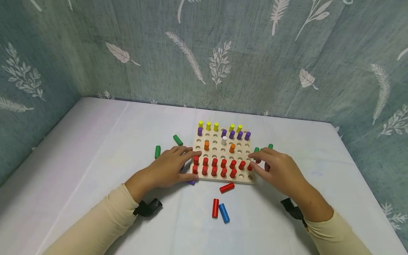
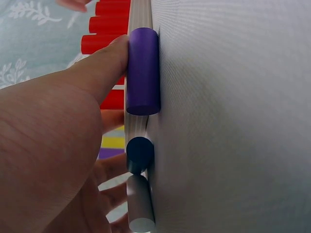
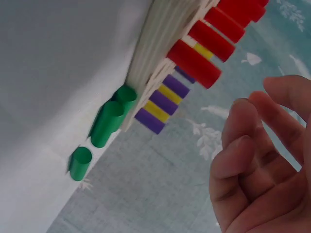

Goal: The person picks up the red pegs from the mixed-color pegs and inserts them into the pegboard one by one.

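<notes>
A wooden pegboard [image 1: 236, 180] lies on the table between both hands. Two front rows hold several red pegs [image 1: 214, 171]. My left hand [image 1: 170, 166] rests at the board's left side, thumb at the front-left corner, fingers extended along the edge. A purple peg [image 2: 144, 73] lies beside that thumb, with a dark blue peg [image 2: 140, 153] and a grey-white peg [image 2: 140, 204] near the other fingers. My right hand [image 1: 278, 169] hovers at the right edge, its fingers loosely bent with nothing between them. Thumb and index tips are close to the end red peg [image 1: 250, 166].
Farther back stand yellow pegs [image 1: 208, 126], purple pegs [image 1: 239, 135], a white peg [image 1: 224, 140] and two orange pegs [image 1: 232, 148]. Loose red pegs [image 1: 215, 208] and a blue peg [image 1: 224, 213] lie in front. Green pegs [image 1: 177, 140] lie on both sides. A patterned cloth [image 1: 223, 53] hangs behind.
</notes>
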Demonstrator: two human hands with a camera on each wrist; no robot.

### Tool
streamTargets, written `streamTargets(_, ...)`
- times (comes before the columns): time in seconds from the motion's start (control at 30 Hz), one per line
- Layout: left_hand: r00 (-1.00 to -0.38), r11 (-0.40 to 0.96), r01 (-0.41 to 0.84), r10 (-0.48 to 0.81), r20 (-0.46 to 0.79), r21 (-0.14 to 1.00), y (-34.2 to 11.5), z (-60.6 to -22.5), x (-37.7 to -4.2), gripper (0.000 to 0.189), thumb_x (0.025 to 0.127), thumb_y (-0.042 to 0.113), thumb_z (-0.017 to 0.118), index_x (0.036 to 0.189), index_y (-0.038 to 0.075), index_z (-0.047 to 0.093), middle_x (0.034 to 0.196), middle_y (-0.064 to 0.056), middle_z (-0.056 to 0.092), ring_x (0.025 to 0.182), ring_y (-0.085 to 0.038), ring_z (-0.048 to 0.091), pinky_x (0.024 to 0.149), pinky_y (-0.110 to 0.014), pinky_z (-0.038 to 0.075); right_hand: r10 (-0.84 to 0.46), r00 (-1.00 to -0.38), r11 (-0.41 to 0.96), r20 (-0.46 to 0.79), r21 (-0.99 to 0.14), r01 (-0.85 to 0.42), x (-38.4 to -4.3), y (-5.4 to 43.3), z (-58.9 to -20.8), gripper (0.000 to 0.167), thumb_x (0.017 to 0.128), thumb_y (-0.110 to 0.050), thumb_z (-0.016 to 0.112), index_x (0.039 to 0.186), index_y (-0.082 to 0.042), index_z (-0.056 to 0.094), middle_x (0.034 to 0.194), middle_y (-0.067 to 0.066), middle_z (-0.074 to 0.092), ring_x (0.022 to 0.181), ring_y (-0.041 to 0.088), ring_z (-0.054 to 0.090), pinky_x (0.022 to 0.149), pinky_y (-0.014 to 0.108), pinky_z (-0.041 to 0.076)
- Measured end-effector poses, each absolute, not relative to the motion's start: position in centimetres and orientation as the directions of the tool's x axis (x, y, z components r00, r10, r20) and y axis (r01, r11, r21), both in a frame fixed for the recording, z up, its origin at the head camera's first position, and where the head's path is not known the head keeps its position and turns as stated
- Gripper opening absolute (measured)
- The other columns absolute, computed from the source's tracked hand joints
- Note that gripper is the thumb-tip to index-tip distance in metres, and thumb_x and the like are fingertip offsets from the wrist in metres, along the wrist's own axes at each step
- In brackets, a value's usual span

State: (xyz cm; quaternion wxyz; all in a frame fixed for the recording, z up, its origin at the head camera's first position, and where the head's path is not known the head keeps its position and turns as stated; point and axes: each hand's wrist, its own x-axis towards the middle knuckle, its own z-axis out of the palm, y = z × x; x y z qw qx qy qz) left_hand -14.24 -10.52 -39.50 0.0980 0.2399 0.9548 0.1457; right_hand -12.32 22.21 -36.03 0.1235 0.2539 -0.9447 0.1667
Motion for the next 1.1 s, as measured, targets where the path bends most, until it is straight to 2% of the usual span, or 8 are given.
streamTargets(0.13, -0.868, 0.846, 0.429, 0.483, -0.116, 0.317, -10.4, -39.5, -14.2, 0.082, 0.085, 0.061, 0.07, 0.155, 0.033, 0.037, 0.157, -0.01, 0.041, 0.146, -0.036, 0.036, 0.117, -0.059, 0.032, -0.47, -0.794, 0.78, 0.386, -0.24, -0.578, -11.8, 21.9, -35.9, 0.023, 0.084, -0.016, 0.081, 0.106, -0.012, 0.076, 0.085, 0.001, 0.066, 0.06, 0.007, 0.048, 0.05, 0.017, 0.041)
streamTargets(0.43, -0.865, 0.837, 0.437, 0.492, -0.103, 0.329, -10.1, -39.5, -14.1, 0.081, 0.085, 0.06, 0.07, 0.154, 0.031, 0.039, 0.156, -0.01, 0.041, 0.146, -0.036, 0.036, 0.117, -0.059, 0.032, -0.531, -0.733, 0.726, 0.425, -0.218, -0.652, -10.6, 21.0, -35.9, 0.03, 0.081, -0.018, 0.084, 0.11, -0.014, 0.075, 0.109, 0.005, 0.073, 0.063, 0.009, 0.059, 0.053, 0.015, 0.046)
streamTargets(0.67, -0.869, 0.84, 0.444, 0.489, -0.078, 0.313, -10.2, -39.6, -14.2, 0.08, 0.085, 0.059, 0.071, 0.153, 0.031, 0.04, 0.154, -0.012, 0.044, 0.144, -0.037, 0.038, 0.115, -0.06, 0.034, -0.566, -0.72, 0.696, 0.403, -0.234, -0.678, -10.0, 20.2, -35.7, 0.031, 0.081, -0.018, 0.084, 0.11, -0.014, 0.075, 0.11, 0.001, 0.073, 0.061, 0.005, 0.057, 0.054, 0.013, 0.045)
streamTargets(0.87, -0.871, 0.843, 0.442, 0.485, -0.078, 0.308, -10.4, -39.6, -14.1, 0.079, 0.085, 0.058, 0.071, 0.153, 0.03, 0.041, 0.154, -0.013, 0.044, 0.143, -0.038, 0.039, 0.114, -0.06, 0.035, -0.599, -0.691, 0.647, 0.406, -0.263, -0.715, -9.8, 19.5, -35.9, 0.028, 0.082, -0.017, 0.083, 0.109, -0.015, 0.075, 0.107, -0.002, 0.073, 0.056, 0.0, 0.049, 0.051, 0.011, 0.041)
streamTargets(1.1, -0.866, 0.831, 0.459, 0.498, -0.054, 0.313, -10.4, -39.9, -14.1, 0.08, 0.084, 0.059, 0.072, 0.153, 0.029, 0.042, 0.153, -0.014, 0.045, 0.142, -0.039, 0.04, 0.113, -0.061, 0.035, -0.607, -0.729, 0.652, 0.317, -0.327, -0.685, -9.5, 19.2, -36.4, 0.026, 0.083, -0.013, 0.082, 0.108, -0.013, 0.076, 0.106, -0.001, 0.074, 0.06, 0.005, 0.054, 0.055, 0.011, 0.044)
